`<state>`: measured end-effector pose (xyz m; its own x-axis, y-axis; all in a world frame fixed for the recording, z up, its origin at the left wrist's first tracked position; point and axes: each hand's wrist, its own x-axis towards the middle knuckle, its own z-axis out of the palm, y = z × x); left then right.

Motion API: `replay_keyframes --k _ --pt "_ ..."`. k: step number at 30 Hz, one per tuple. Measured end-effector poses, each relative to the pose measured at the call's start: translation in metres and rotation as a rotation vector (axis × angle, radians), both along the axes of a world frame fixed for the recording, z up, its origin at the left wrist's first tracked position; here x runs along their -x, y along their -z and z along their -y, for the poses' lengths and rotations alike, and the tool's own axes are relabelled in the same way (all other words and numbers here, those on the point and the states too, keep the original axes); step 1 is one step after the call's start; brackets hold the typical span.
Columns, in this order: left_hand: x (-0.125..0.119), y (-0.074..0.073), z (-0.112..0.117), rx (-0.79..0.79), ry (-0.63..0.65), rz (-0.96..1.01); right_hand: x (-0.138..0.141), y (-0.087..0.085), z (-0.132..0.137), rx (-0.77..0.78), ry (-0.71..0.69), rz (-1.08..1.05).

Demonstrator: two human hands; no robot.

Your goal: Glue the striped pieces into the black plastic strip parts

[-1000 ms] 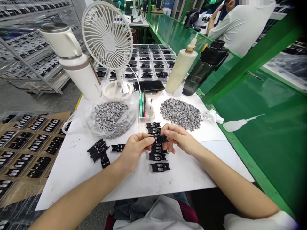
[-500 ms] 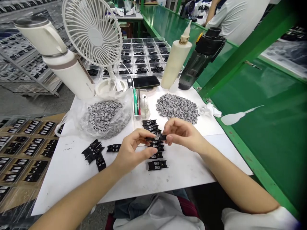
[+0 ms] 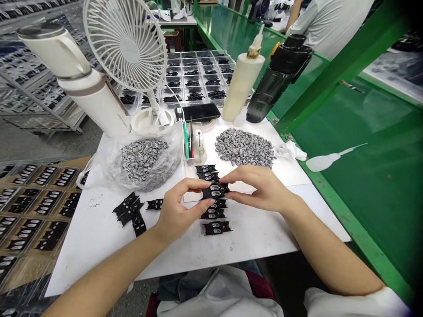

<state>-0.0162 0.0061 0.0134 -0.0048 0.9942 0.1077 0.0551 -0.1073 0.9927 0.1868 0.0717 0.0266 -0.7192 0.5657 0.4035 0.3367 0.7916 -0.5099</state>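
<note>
Between my hands is a small black plastic part [image 3: 215, 191] with two shiny oval pieces on it. My left hand [image 3: 180, 206] pinches its left end between thumb and fingers. Its right end is gripped by the thumb and fingertips of my right hand [image 3: 262, 187]. The part is just over a column of similar black parts, partly hiding them; the nearest one [image 3: 217, 227] lies flat with two oval pieces. Left of my left hand lie a single black part [image 3: 154, 204] and a loose heap of black parts [image 3: 128, 209].
Small grey pieces lie in a clear plastic bag [image 3: 168, 169] and a loose pile [image 3: 244, 147]. Behind them stand a small box of tools [image 3: 194, 162], a phone [image 3: 201, 112], a fan [image 3: 128, 50], a squeeze bottle [image 3: 243, 88] and a dark bottle [image 3: 269, 90]. A person [image 3: 330, 26] sits beyond.
The black part has tilted from nearly edge-on to face up, so its two ovals show. My right hand has turned, its thumb and fingers now further apart around the end.
</note>
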Motion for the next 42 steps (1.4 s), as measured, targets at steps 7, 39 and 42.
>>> replay_keyframes --k 7,39,42 --pt "0.008 -0.005 -0.008 0.010 -0.192 0.067 -0.004 0.000 -0.009 -0.011 0.251 0.158" --pt "0.049 -0.031 -0.017 0.085 0.384 -1.328 0.043 0.025 -0.013 -0.140 0.426 0.214" --pt "0.035 -0.027 -0.018 0.074 0.244 -1.146 0.019 0.021 -0.025 -0.101 0.602 0.213"
